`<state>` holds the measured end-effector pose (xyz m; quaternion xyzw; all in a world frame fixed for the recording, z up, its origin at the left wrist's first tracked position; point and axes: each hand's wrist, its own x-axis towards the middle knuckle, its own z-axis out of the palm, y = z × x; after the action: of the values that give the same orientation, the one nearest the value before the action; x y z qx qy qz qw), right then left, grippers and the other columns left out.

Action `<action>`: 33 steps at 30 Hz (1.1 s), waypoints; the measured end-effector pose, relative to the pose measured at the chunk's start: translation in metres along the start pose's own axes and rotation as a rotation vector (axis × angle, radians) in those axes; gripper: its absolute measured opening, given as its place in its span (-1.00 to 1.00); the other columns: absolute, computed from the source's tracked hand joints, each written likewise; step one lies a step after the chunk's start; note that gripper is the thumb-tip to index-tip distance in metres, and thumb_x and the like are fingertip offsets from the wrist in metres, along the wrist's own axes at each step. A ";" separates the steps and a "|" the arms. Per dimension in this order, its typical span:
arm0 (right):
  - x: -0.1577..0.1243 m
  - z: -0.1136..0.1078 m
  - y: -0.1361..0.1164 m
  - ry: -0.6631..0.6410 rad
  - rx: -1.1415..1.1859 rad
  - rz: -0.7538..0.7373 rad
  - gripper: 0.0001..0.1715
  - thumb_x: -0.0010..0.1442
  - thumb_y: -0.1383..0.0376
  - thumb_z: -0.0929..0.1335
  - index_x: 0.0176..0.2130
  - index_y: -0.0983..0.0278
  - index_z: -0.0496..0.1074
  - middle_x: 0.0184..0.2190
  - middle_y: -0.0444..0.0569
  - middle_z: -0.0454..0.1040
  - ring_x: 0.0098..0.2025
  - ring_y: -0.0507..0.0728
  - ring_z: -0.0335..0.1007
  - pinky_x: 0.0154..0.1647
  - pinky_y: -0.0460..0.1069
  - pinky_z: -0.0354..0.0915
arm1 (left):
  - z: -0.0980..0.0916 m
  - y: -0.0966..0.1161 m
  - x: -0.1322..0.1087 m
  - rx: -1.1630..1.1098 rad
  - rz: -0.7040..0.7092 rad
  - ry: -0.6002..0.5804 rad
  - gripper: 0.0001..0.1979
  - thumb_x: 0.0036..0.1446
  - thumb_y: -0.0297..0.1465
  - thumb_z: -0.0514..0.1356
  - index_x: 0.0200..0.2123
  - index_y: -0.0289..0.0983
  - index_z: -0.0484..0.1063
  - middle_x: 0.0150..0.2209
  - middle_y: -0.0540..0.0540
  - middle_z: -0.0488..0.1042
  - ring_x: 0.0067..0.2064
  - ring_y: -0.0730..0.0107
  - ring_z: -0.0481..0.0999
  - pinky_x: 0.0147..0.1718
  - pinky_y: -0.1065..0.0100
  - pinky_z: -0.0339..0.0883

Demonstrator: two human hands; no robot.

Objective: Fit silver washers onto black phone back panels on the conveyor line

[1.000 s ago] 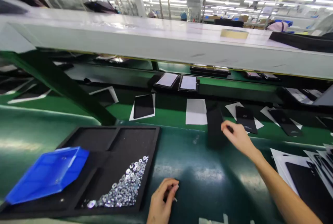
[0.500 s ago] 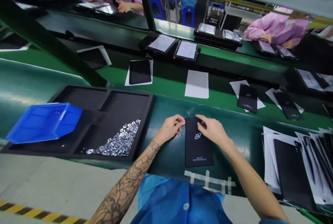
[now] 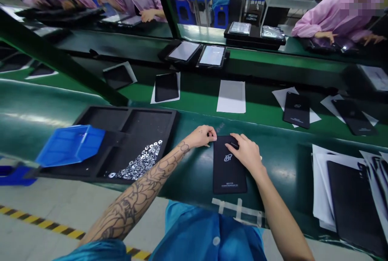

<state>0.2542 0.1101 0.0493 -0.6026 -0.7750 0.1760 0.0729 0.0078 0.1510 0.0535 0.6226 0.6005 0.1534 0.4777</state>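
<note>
Partly hidden, black device panel (image 3: 228, 170), under right fingers (image 3: 235, 146)

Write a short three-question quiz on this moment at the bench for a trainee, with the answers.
1. True or false: the left hand and the right hand both touch the black rectangular panel lying on the green bench.
2. Which is nearer the left hand: the heap of silver washers or the stack of black panels on white sheets?
3. Fill in the missing word: the person at the far side of the line wears a ____ coat.

Key: 1 true; 2 the heap of silver washers; 3 pink.
</note>
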 end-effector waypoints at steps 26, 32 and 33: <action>0.011 -0.016 -0.001 0.137 0.353 -0.072 -0.57 0.46 -0.06 0.36 -0.23 0.19 0.58 -0.48 -0.11 0.50 -0.43 0.12 0.40 -0.36 -0.01 0.18 | -0.017 0.055 0.096 0.824 0.392 -0.477 -0.60 -0.33 -0.44 0.62 -0.41 -0.21 0.52 -0.08 -0.02 0.49 -0.27 0.35 0.40 -0.30 0.32 0.22; 0.050 -0.028 -0.044 0.104 1.204 -0.245 -0.26 0.40 -0.16 0.39 -0.58 0.16 0.10 -0.68 -0.23 0.07 -0.63 -0.01 -0.09 -0.61 -0.03 -0.06 | -0.033 0.031 0.039 0.502 0.498 -0.233 -0.71 0.01 -0.31 0.50 -0.24 -0.24 0.54 -0.19 -0.06 0.46 -0.22 0.29 0.43 -0.23 0.32 0.31; 0.056 -0.024 -0.052 0.083 1.280 -0.240 -0.24 0.38 -0.16 0.41 -0.59 0.15 0.07 -0.70 -0.26 0.02 -0.65 -0.02 -0.14 -0.64 -0.04 -0.12 | -0.038 0.023 0.020 0.387 0.554 -0.142 -0.76 0.13 -0.28 0.44 -0.19 -0.24 0.54 -0.17 -0.07 0.47 -0.19 0.28 0.45 -0.18 0.31 0.33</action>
<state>0.2000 0.1570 0.0849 -0.3555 -0.5754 0.5701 0.4665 -0.0029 0.1881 0.0825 0.8502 0.3919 0.1170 0.3314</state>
